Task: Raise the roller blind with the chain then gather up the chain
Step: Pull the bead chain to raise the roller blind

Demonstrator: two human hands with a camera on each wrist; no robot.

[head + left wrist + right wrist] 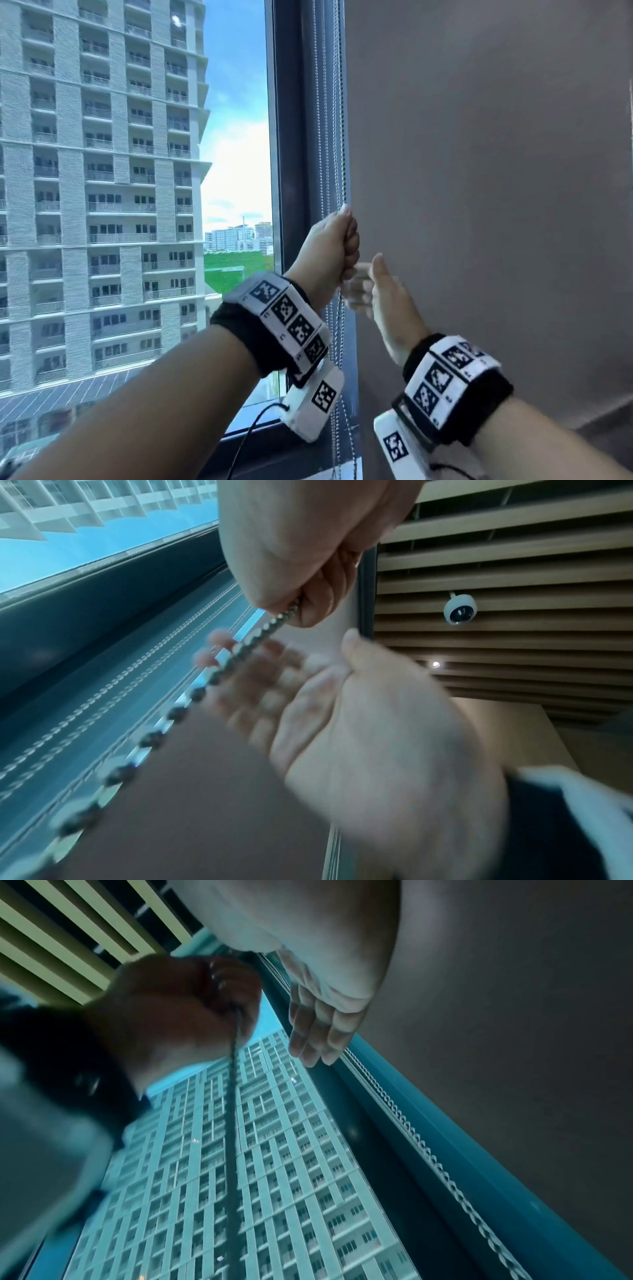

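Observation:
The grey roller blind [479, 171] hangs down over the right part of the window. Its bead chain [341, 120] runs down along the blind's left edge. My left hand [337, 240] is a fist gripping that chain, which hangs on below it [339, 329]. In the left wrist view the chain [205, 688] leaves the fist [301, 569] and runs down to the left. My right hand [376, 294] is just below the left, open, fingers blurred and stretched toward the chain, holding nothing. The right wrist view shows its straight fingers [315, 1026] beside the left fist [181, 1001].
A dark window frame [294, 137] stands left of the chain with more bead chains [318, 102] along it. Glass [236, 137] shows a tall building [102, 171]. The sill [274, 445] lies below. A slatted ceiling with a dome camera [460, 610] is overhead.

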